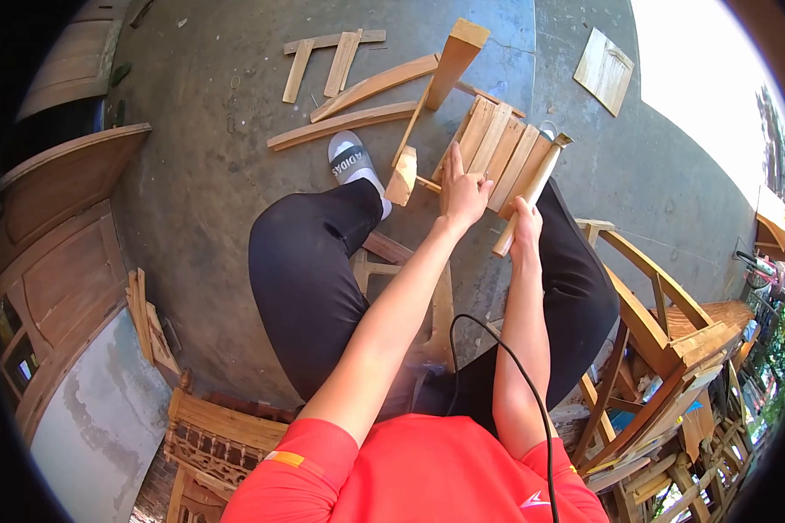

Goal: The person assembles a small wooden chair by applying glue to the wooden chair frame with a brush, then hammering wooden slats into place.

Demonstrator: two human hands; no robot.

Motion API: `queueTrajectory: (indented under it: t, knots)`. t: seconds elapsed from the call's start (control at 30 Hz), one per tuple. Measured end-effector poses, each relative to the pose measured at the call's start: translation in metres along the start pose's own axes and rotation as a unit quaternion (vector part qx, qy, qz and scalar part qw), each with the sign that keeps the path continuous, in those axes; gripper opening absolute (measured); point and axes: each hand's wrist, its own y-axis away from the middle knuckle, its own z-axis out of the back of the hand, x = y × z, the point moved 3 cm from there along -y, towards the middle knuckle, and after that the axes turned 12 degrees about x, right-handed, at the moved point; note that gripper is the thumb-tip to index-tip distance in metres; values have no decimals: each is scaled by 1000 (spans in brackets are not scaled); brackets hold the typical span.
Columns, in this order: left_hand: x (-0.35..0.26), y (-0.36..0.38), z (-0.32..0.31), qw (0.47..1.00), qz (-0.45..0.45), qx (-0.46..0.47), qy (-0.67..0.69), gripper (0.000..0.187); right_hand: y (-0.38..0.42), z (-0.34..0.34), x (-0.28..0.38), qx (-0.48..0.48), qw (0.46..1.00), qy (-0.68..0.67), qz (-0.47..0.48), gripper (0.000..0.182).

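Observation:
A small slatted wooden piece (501, 146) stands between my knees, joined to a thick wooden post (456, 63) at its far left. My left hand (464, 193) lies on the near left part of the slats, index finger stretched along one slat and the other fingers bent. On the right, my right hand (526, 225) is wrapped round the lower part of a wooden rail (536, 183) that runs along the right edge of the slats. A pale block-like post end (401, 177) sits left of my left hand.
Curved wooden strips (344, 125) and short joined pieces (327, 61) lie on the floor ahead. A flat board (604, 71) is at the far right. Stacked wooden frames (663, 349) stand beside my right leg, carved furniture (222, 427) at lower left. A black cable crosses my lap.

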Motion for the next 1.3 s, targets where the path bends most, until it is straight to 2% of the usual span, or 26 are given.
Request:
queueTrajectory:
  t: [0.23,0.37,0.43,0.87,1.0,1.2,1.3]
  knots:
    - [-8,2,8,999,18,30,-15,24,0,-2,-2,10,1000,-25,-3,20]
    - [-3,1,6,1000,4,16,-8,25,0,-3,1,2,1000,-10,-3,15]
    - [-3,0,8,1000,6,13,10,25,1,-2,1,1,1000,-12,-5,18]
    - [13,-4,26,994,22,-110,-5,28,13,-30,15,69,997,30,22,20]
    - [12,-11,35,993,25,-107,47,28,12,-32,11,65,998,11,6,22]
    - [15,-19,36,994,21,-93,-51,28,8,-32,2,90,996,-25,-3,22]
    - [21,-12,35,996,24,-83,-32,28,3,-28,-3,95,995,-20,-6,22]
